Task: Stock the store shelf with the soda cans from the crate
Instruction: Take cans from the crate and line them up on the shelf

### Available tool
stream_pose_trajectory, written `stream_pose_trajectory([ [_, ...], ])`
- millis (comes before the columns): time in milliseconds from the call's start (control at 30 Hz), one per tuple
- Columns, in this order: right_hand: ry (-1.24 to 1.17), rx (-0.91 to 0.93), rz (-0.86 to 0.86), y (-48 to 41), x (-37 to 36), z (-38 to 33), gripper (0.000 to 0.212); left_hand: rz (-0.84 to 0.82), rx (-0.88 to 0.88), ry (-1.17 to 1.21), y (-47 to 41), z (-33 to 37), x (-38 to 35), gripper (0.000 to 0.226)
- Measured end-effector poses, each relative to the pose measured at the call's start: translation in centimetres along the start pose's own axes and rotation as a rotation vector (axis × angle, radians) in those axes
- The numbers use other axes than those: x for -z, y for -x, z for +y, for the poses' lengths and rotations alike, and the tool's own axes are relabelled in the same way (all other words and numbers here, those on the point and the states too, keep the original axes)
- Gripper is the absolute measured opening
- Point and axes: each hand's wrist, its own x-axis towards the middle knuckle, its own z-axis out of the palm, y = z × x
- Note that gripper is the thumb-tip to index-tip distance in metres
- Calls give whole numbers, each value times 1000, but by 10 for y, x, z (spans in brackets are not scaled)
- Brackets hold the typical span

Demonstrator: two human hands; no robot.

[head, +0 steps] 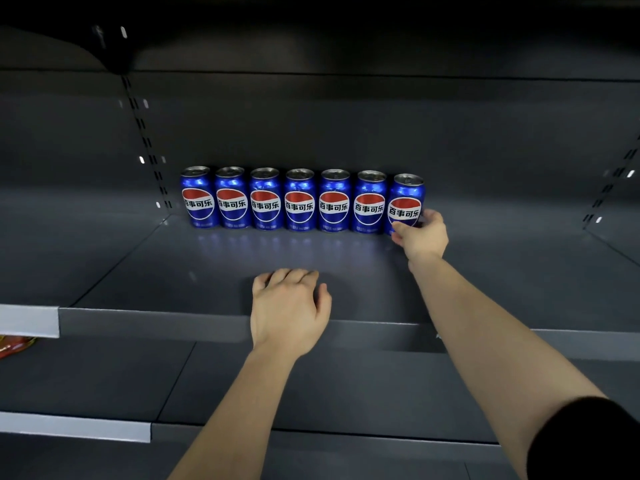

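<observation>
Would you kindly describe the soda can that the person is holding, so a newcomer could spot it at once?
Look at the dark grey metal shelf, where a row of seven blue soda cans stands along the back wall. Take the rightmost can: it alone is gripped by the right hand.

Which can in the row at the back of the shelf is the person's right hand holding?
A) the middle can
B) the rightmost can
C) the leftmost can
B: the right hand grips the rightmost can at the end of the seven-can row, while the left hand rests on the shelf nearer the front edge, holding nothing.
</observation>
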Motion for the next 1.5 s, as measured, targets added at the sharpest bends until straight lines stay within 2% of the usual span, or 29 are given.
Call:
stream_pose_trajectory([
  [233, 150, 136, -75, -1, 3, 7, 52, 34, -2, 4, 0, -1, -4, 51],
  [367, 170, 125, -93, 0, 3, 7, 66, 46, -6, 11, 0, -1, -3, 50],
  [467, 204, 116, -112, 3, 2, 7, 48, 44, -12, 7, -1, -2, -4, 51],
  [533, 222, 91, -108, 10, 0, 3, 44, 36, -19, 6, 1, -3, -4, 55],
  [667, 237, 75, -74, 32, -5, -5, 64, 8, -63, 43, 2, -5, 0, 67],
  [767, 217, 100, -98, 60, -9, -9, 54, -22, -126, 180, 5, -14, 6, 64],
  [867, 178, 132, -163, 94, -10, -8, 38, 27, -99, 318, 22, -33, 17, 58],
  [1000, 86, 143, -224, 147, -9, -7, 17, 99, -60, 350, 58, -65, 32, 54],
  [1100, 46, 182, -258, 195, -9, -9, 8, 53, -51, 333, 83, -90, 44, 48],
  [1233, 2, 176, -281, 258, -11, 0, 17, -3, -62, 292, 120, -123, 56, 48],
  [1500, 306, 0, -424, 359, -19, 94, 12, -181, -31, 210, 207, -196, 63, 45],
])
